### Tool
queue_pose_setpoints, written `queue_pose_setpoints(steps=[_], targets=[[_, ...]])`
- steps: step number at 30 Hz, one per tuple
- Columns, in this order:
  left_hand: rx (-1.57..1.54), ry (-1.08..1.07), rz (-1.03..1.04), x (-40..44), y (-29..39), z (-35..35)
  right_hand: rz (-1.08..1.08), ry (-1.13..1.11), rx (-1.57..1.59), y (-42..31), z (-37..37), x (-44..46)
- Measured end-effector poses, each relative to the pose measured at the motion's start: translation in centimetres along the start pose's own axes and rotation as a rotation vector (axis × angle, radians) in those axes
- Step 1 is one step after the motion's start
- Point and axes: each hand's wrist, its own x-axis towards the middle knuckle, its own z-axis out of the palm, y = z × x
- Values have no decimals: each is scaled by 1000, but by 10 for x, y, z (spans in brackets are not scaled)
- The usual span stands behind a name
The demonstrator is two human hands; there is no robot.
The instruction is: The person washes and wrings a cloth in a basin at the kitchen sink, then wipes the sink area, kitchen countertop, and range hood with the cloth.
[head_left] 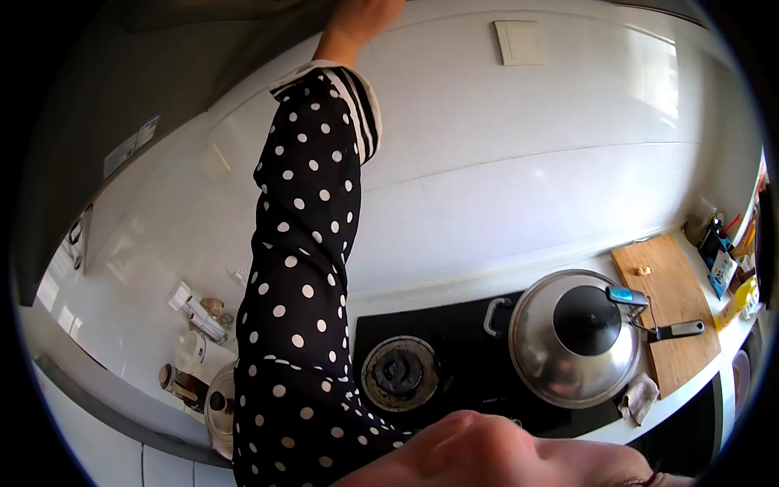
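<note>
My left hand [362, 22] reaches up to the top edge of the view, next to the dark range hood [162, 73]. Its fingers are cut off by the frame, so whether it holds or touches anything is hidden. The raised arm wears a black sleeve [304, 235] with white dots and a striped cuff. Below it lies a black cooktop [471, 357] with a bare burner [398, 374]. On the right burner sits a steel wok [535, 369] under a domed lid with a dark centre [586, 320]. My right hand is out of view.
A wooden cutting board [673, 308] lies right of the wok, with a grey cloth [639, 398] nearby. Packets [722, 272] crowd the far right corner. Left of the sleeve stand a lidded pot [219, 406], a white container [203, 355] and a jar [174, 379].
</note>
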Motion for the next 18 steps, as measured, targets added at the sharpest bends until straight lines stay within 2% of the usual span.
queue_pose_setpoints(steps=[2,5,8,11,14,18], targets=[[-16,122,-122,-5,-9,12,-2,0,34,20,8,9],[46,110,-97,-24,-21,2,15,-17,5,34,9,19],[49,31,-224,-82,-42,33,-10,-21,-34,43,1,23],[-51,-63,-447,-110,-37,13,-31,-4,-36,44,-9,22],[-178,-207,-370,-104,-27,-15,20,-15,36,58,-14,22],[-102,-81,-222,-67,-29,-33,37,-2,24,67,-12,21]])
